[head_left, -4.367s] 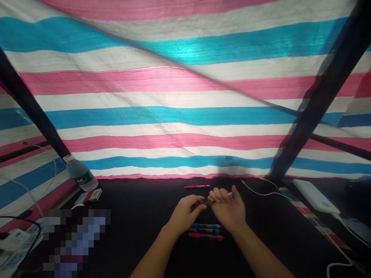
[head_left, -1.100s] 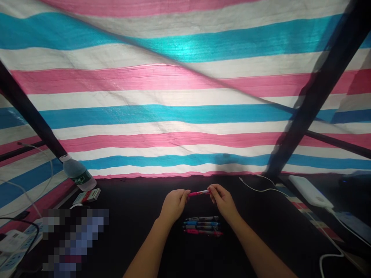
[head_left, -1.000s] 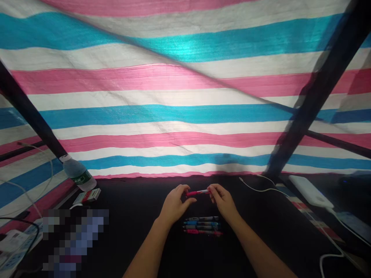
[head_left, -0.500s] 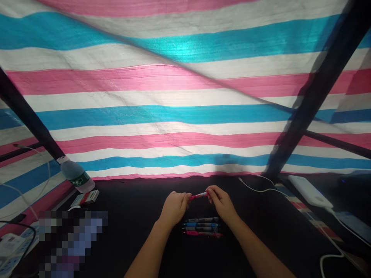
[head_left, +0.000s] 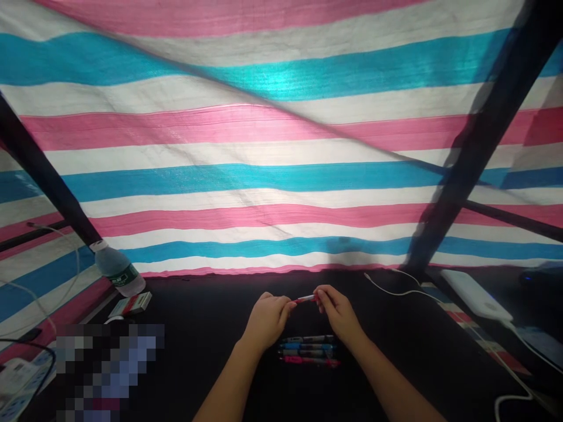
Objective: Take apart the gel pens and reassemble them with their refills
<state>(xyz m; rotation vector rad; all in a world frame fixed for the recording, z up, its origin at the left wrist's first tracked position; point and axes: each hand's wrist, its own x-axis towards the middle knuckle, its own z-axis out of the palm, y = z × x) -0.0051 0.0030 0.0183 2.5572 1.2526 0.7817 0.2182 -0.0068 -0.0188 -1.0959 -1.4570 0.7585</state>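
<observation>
A red and white pen (head_left: 305, 299) is stretched between my two hands, above the black tabletop. My left hand (head_left: 270, 316) is closed on its left end, and the fingertips hide that end. At the other end, my right hand (head_left: 334, 310) pinches the pen between thumb and fingers. Just below the hands, several pens lie side by side on the table: a dark one (head_left: 308, 339) at the top, blue ones (head_left: 308, 347) in the middle, and a red one (head_left: 310, 361) nearest me.
At the left stand a water bottle (head_left: 118, 271) and a small box (head_left: 131, 305), with a power strip (head_left: 26, 381) closer to me. A white power bank (head_left: 475, 295) with a cable lies at the right. A striped sheet (head_left: 264, 176) hangs behind the black table (head_left: 197, 340).
My hands stay closed on the pen, with the left fingers shifted slightly. More of the pen's white part shows between them. The whole view has moved down a little.
</observation>
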